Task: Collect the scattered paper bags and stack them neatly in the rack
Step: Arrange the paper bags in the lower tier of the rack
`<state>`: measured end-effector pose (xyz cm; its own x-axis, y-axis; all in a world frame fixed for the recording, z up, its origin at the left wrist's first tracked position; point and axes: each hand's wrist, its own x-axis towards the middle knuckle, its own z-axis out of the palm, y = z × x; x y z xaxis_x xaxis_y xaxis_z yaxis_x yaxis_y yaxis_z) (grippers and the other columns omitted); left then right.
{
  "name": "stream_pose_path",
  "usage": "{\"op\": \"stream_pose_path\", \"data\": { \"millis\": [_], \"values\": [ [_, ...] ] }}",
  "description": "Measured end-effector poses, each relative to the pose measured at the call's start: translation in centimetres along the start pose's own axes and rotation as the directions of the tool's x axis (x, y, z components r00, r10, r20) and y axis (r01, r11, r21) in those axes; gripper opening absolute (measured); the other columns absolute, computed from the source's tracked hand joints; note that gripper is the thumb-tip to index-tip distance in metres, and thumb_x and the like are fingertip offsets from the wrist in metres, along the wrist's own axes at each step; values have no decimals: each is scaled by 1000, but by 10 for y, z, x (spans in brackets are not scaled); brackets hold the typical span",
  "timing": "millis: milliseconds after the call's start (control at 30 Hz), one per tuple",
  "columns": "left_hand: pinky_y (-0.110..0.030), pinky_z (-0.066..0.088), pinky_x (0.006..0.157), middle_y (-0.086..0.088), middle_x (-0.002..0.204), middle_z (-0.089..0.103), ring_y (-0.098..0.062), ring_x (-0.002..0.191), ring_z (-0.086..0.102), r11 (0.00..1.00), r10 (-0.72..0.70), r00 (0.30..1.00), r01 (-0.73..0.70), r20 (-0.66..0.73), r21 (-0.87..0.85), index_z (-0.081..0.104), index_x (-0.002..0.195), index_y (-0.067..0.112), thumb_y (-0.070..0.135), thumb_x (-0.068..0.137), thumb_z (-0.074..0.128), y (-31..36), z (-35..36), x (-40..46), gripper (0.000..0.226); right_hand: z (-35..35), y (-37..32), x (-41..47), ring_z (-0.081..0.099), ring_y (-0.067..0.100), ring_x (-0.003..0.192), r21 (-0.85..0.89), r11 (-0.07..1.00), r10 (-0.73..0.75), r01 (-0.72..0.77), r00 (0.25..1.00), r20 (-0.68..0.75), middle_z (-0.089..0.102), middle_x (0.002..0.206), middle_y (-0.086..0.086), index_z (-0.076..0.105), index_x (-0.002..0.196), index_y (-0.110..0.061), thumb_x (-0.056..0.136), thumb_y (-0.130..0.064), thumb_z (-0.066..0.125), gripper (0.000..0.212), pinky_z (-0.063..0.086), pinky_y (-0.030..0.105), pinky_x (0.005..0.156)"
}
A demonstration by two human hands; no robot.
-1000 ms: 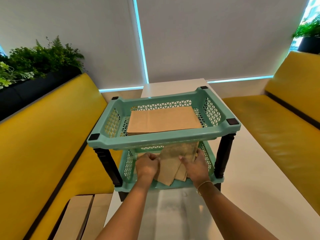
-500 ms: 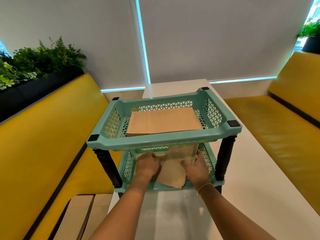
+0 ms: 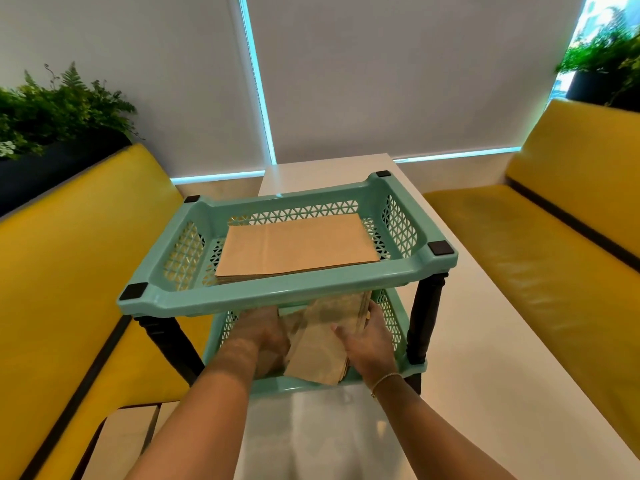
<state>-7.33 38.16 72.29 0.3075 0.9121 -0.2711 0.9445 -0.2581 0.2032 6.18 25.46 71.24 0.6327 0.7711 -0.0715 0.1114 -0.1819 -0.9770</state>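
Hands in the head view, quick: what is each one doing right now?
Left hand: on the paper bags in the lower tray; grip cannot be told.
Right hand: fingers straight, pressing the bags' right side.

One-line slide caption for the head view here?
Both hands, left hand and right hand, push a loose bundle of paper bags into the lower tier of a green rack, beneath a neat stack above.
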Motion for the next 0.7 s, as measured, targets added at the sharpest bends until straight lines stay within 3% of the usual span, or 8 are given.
{"op": "stream_pose_path", "data": {
  "millis": [67,167,267,333,400,467,567,700],
  "values": [
    [-26,44,82,-5,114,63,-23,106,57,999,-6,999,4,-46,-45,62,104,18,40,68,76,1,0,0,45,1,0,-1,51,20,119,11,1000,12,-12,1000,0,55,126,2,42,132,-17,77,-14,74,64,39,33,104],
    [-24,41,67,-1,90,68,-15,80,59,965,-86,988,51,-127,-255,63,91,14,69,75,58,2,-2,-9,57,2,0,-1,50,22,121,4,1000,18,-18,1000,-9,55,128,2,41,134,-19,78,-16,73,65,40,39,106],
    [-32,46,86,-1,105,64,-24,101,59,958,-106,963,32,-249,-285,57,98,20,42,85,59,1,-6,-16,25,1,-2,-1,51,22,120,11,1000,29,-29,1000,-3,55,127,1,41,133,-19,80,-15,71,61,41,38,104],
    [-35,42,97,-2,117,61,-27,113,55,966,-102,937,13,-333,-258,56,113,20,35,88,57,-2,-13,-19,29,1,-2,-1,52,24,118,19,999,33,-33,999,-6,56,125,2,42,131,-19,80,-13,71,59,43,41,103],
    [-35,39,101,-4,122,59,-26,115,52,928,-111,930,-29,-350,-371,56,118,17,31,90,59,-5,-20,-18,31,1,-3,-2,52,24,118,33,999,37,-37,999,-4,56,124,2,43,130,-19,80,-13,70,57,43,42,102],
    [-35,34,108,-6,116,58,-22,112,50,756,-104,953,-110,-283,-646,54,112,15,18,91,60,-4,-26,-23,22,0,-4,-2,51,25,119,57,997,57,-57,998,1,55,125,3,42,131,-19,81,-13,69,57,43,42,103],
    [-45,39,105,-11,107,62,-27,105,55,294,-155,988,28,-18,-955,57,105,13,8,90,60,-3,-29,-35,16,-1,-3,0,51,26,120,105,991,88,-88,996,7,55,127,3,41,134,-19,82,-15,69,59,42,45,103],
    [-38,51,61,-17,79,65,-27,68,61,206,-265,926,326,269,-923,57,86,4,27,81,72,-8,-28,-49,28,-2,-1,2,53,26,117,147,984,102,-106,994,30,57,126,3,42,135,-18,82,-18,70,60,44,45,101]
  ]
}}
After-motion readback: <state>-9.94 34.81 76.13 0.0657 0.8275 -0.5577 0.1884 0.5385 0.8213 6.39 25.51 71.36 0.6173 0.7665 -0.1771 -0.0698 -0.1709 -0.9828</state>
